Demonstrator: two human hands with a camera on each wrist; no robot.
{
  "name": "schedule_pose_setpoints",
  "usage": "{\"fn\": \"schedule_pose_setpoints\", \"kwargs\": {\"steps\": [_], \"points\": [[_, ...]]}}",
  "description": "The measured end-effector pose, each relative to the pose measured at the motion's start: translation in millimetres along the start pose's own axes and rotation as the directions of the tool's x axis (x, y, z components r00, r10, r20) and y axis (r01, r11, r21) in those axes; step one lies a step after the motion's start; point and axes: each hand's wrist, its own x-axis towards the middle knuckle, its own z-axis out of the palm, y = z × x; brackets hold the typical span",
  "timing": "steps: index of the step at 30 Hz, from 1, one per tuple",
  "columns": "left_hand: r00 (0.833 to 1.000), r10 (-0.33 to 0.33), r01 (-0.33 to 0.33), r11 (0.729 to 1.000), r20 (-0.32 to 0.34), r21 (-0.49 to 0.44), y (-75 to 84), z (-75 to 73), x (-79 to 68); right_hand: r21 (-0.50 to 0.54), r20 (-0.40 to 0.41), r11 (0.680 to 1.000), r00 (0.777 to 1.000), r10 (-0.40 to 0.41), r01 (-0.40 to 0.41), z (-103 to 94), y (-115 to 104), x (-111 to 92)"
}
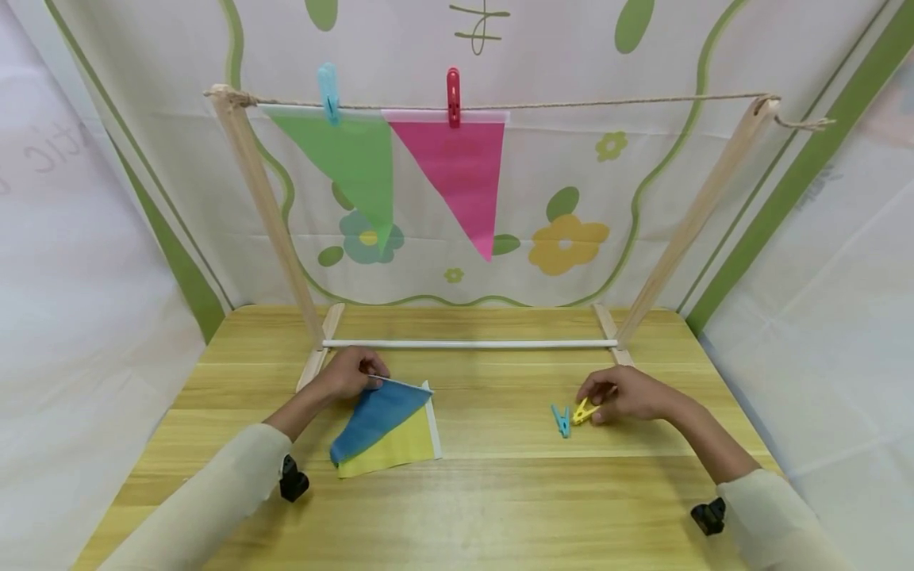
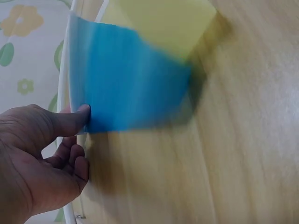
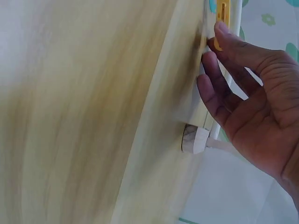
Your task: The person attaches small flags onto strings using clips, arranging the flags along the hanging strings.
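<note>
My left hand [image 1: 351, 373] pinches a corner of the white top edge of a blue pennant flag [image 1: 382, 416]. That flag is lifted at the held side and partly covers a yellow pennant flag [image 1: 400, 452] lying on the table. In the left wrist view thumb and fingers grip the blue flag [image 2: 131, 79], whose far end is blurred. My right hand [image 1: 628, 393] pinches a yellow clothespin [image 1: 584, 411] between thumb and fingertip; the right wrist view shows the clothespin [image 3: 223, 21] at the top. Just left of it a blue clothespin [image 1: 562, 421] lies on the table.
Behind the hands stands a wooden frame [image 1: 270, 210] with a twine line [image 1: 607, 103] strung across its top. A light blue clothespin [image 1: 328, 93] holds a green pennant [image 1: 357, 151] there, and a red clothespin [image 1: 453, 97] a pink one [image 1: 464, 166]. A white rod [image 1: 471, 344] joins the feet.
</note>
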Motion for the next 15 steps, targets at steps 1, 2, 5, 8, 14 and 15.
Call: {"fn": "schedule_pose_setpoints", "kwargs": {"steps": [1, 2, 5, 8, 14, 15], "points": [[1.0, 0.002, -0.002, 1.0, 0.001, 0.003, 0.0, -1.2, 0.0, 0.011, 0.007, 1.0, 1.0, -0.009, 0.009, -1.2, 2, 0], [1.0, -0.001, 0.001, 1.0, 0.002, 0.006, 0.3, -2.5, 0.2, 0.024, 0.012, 1.0, 1.0, -0.018, 0.018, -2.2, 4, -1], [1.0, -0.001, 0.001, 1.0, 0.021, -0.015, 1.4, -6.7, 1.4, 0.084, 0.019, 0.996, 0.999, -0.032, 0.031, -4.4, 9, -3], [0.999, -0.022, 0.024, 0.997, 0.034, -0.074, 3.2, -10.4, 3.1, 0.15, 0.014, 0.988, 0.999, -0.029, 0.027, -6.1, 13, -5], [0.998, -0.062, 0.065, 0.975, 0.018, -0.214, 6.0, -16.0, 5.3, 0.213, 0.006, 0.977, 1.0, 0.005, -0.006, -10.6, 20, -8], [0.998, -0.064, 0.066, 0.969, 0.016, -0.237, 6.9, -17.2, 4.9, 0.222, 0.001, 0.975, 1.0, 0.009, -0.009, -11.3, 21, -8]]}}
